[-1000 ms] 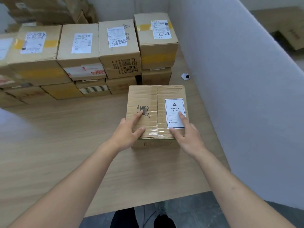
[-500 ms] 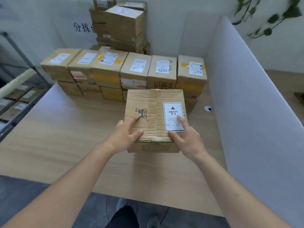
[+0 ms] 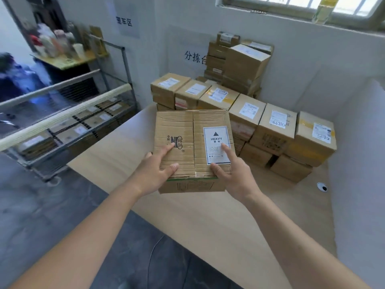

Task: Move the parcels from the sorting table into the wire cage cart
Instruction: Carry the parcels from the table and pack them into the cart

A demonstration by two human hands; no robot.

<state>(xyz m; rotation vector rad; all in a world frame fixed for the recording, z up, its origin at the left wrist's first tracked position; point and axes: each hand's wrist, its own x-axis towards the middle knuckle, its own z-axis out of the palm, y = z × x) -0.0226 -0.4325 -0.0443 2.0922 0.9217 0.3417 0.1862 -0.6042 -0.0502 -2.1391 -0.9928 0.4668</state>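
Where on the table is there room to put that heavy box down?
The table is bare between the held box and its near edge. Its back and right are crowded with stacked parcels.

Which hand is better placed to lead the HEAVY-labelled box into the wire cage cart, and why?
Left. The left hand grips the box on the side facing the cart; the right hand holds the far side.

Left: counter point(image 3: 116, 155) open toward cart point(image 3: 68, 130) | ahead: stacked boxes point(image 3: 245, 113) block | right: partition point(image 3: 358, 163) walls it off
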